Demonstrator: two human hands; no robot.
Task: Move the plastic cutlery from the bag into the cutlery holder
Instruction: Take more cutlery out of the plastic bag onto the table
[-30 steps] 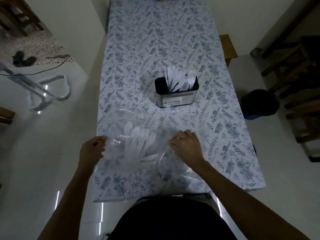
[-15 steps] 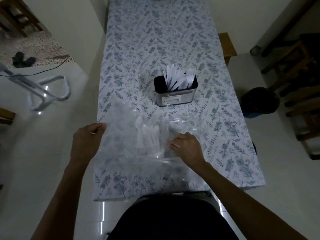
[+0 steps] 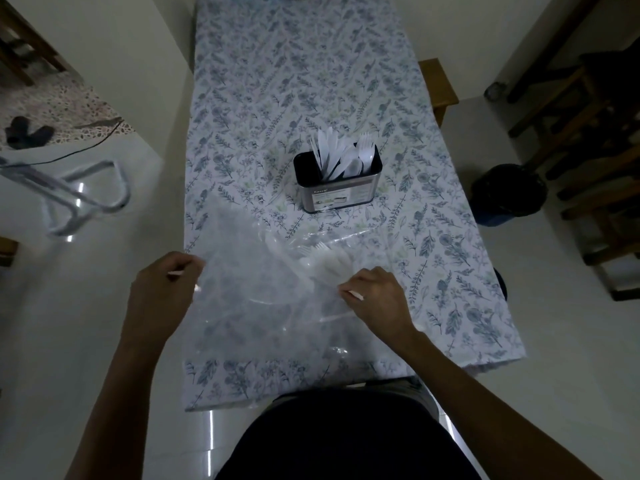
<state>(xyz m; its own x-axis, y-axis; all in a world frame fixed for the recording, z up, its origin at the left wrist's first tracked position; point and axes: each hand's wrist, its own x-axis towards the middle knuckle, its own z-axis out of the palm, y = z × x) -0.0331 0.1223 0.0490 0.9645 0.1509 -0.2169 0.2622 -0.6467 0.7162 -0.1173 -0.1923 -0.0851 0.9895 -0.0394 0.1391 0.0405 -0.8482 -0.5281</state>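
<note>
A clear plastic bag (image 3: 263, 299) lies spread on the near end of the counter (image 3: 311, 81), which is covered in a blue leaf-print cloth; the left hand (image 3: 162, 292) has its fingers curled round the bag's left edge, just past the counter's left side, and the right hand (image 3: 375, 296) pinches the film on the bag's right side with its fingers bent; both hands hold the bag and nothing else that can be made out. Inside the bag, toward its far right part and just beyond the right hand, sits a loose cluster of white plastic cutlery (image 3: 323, 259); fork tines show at its far end, and the rest is blurred through the film, so the separate pieces cannot be told apart. Beyond the bag, near but apart from it, stands the cutlery holder (image 3: 341, 192), a dark-lined metal box with a label on its near face; it stands upright and already carries white knives, spoons and forks (image 3: 341, 155), which lean and fan out above its rim. To the right of the counter on the pale floor stands a dark bin (image 3: 509, 194); beside it are dark wooden chairs (image 3: 595, 109); a wooden bench end (image 3: 438, 84) shows at the counter's right edge; on the left floor lies a bent metal frame (image 3: 83, 195).
</note>
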